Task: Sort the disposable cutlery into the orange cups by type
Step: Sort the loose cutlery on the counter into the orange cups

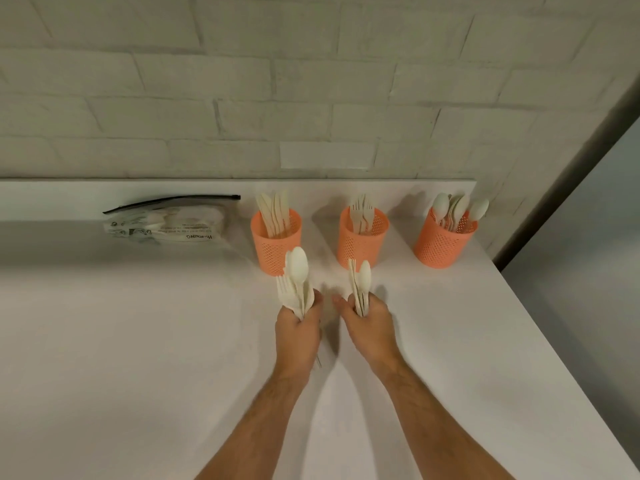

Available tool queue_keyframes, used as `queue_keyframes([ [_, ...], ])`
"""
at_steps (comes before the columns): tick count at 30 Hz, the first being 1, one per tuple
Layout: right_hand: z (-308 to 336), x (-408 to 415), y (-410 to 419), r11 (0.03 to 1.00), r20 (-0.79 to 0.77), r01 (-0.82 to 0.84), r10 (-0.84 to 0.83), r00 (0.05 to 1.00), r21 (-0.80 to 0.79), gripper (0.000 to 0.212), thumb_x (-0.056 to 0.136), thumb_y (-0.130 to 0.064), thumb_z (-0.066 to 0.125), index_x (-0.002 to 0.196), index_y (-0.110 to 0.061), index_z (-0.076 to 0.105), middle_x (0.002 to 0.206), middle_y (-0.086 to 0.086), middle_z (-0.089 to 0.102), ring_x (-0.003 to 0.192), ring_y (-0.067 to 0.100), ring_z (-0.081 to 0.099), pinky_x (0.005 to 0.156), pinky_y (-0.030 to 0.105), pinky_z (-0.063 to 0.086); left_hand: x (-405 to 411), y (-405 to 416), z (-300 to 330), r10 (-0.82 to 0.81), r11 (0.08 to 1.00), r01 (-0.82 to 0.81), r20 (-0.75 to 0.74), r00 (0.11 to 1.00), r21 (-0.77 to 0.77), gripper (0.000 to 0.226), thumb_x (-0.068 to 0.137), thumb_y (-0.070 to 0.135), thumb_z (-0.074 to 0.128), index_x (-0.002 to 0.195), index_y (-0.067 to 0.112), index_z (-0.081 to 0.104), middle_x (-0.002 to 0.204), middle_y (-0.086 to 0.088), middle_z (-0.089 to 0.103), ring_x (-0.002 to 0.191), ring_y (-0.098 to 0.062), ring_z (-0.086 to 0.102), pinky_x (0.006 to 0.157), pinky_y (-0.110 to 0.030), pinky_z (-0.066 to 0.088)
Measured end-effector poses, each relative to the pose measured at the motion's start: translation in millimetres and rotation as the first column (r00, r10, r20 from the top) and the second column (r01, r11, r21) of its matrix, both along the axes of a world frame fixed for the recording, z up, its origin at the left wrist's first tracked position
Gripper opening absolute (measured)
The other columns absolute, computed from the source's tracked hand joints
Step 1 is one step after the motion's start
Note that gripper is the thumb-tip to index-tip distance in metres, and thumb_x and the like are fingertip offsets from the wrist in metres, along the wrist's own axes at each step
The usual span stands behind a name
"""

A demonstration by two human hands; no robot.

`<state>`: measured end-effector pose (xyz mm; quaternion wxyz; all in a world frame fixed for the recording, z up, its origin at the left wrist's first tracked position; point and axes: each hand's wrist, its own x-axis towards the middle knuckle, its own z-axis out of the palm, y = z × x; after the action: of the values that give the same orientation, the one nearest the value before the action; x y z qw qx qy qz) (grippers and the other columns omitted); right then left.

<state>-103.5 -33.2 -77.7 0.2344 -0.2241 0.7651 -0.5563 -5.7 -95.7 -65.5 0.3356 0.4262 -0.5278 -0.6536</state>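
While gripped upright over the white desk, heads pointing up toward the wall: mixed bundle in left hand, fingers curled round handles; thinner bundle in right hand, likewise clenched. Behind, knives cup, forks cup, spoons cup, contents standing upright.
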Motion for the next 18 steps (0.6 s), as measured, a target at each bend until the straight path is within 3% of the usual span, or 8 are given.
queue_keyframes([
  [3,14,-8,-1,0.994,0.169,-0.086,0.073,0.983,0.068,0.026,0.093,-0.042,0.061,0.081,-0.019,0.064,0.058,-0.013,0.051,0.057,0.008,0.047,0.059,0.022,0.038,-2,3,7,-0.003,0.985,0.011,-0.042,0.999,0.174,0.015,0.097,0.015,0.055,0.096,0.004,0.066,0.055,-0.006,0.054,0.052,-0.025,0.058,0.054,-0.032,0.050],
  [5,24,-13,-1,0.988,0.336,-0.149,0.132,0.932,0.026,0.038,0.096,-0.042,0.046,0.099,-0.012,0.069,0.066,-0.005,0.053,0.058,0.010,0.044,0.059,0.027,0.034,-3,6,10,0.005,0.949,0.032,-0.118,0.993,0.312,0.015,0.097,0.013,0.056,0.102,0.002,0.067,0.077,-0.020,0.068,0.075,-0.036,0.071,0.069,-0.042,0.060],
  [8,39,-13,3,0.980,0.379,-0.197,0.179,0.908,0.009,0.039,0.095,-0.029,0.038,0.093,-0.004,0.068,0.077,0.008,0.062,0.058,0.012,0.050,0.058,0.027,0.036,-3,13,15,0.007,0.870,0.100,-0.216,0.976,0.482,0.022,0.094,0.015,0.062,0.114,0.005,0.066,0.107,-0.020,0.072,0.100,-0.034,0.070,0.086,-0.050,0.055],
  [10,46,-8,6,0.966,0.338,-0.258,0.241,0.910,0.003,0.036,0.099,-0.018,0.039,0.094,-0.002,0.070,0.083,0.011,0.072,0.062,0.015,0.064,0.055,0.025,0.047,-2,17,19,-0.014,0.841,0.168,-0.290,0.957,0.515,0.024,0.096,0.017,0.059,0.116,0.006,0.066,0.108,-0.018,0.073,0.100,-0.031,0.071,0.081,-0.049,0.058],
  [13,41,-5,9,0.963,0.171,-0.271,0.265,0.949,0.011,0.027,0.099,-0.009,0.047,0.095,-0.004,0.073,0.090,0.016,0.075,0.081,0.028,0.072,0.071,0.034,0.061,-1,20,21,-0.016,0.837,0.184,-0.312,0.950,0.516,0.023,0.099,0.017,0.054,0.114,0.005,0.068,0.102,-0.019,0.074,0.091,-0.029,0.073,0.073,-0.040,0.060],
  [15,38,-5,9,0.964,0.047,-0.260,0.257,0.965,0.064,0.018,0.094,-0.010,0.059,0.089,-0.012,0.076,0.082,0.007,0.076,0.081,0.022,0.073,0.074,0.031,0.059,-1,20,22,-0.033,0.850,0.191,-0.312,0.949,0.491,0.023,0.098,0.014,0.055,0.115,0.004,0.067,0.103,-0.019,0.073,0.094,-0.030,0.073,0.080,-0.041,0.058],
  [18,42,-2,12,0.963,-0.082,-0.240,0.251,0.964,0.120,0.018,0.081,-0.005,0.073,0.086,-0.021,0.079,0.073,-0.005,0.074,0.068,0.002,0.069,0.064,0.012,0.051,1,20,22,-0.042,0.863,0.189,-0.305,0.951,0.469,0.021,0.095,0.011,0.059,0.111,0.000,0.067,0.102,-0.022,0.073,0.094,-0.033,0.072,0.083,-0.044,0.059],
])
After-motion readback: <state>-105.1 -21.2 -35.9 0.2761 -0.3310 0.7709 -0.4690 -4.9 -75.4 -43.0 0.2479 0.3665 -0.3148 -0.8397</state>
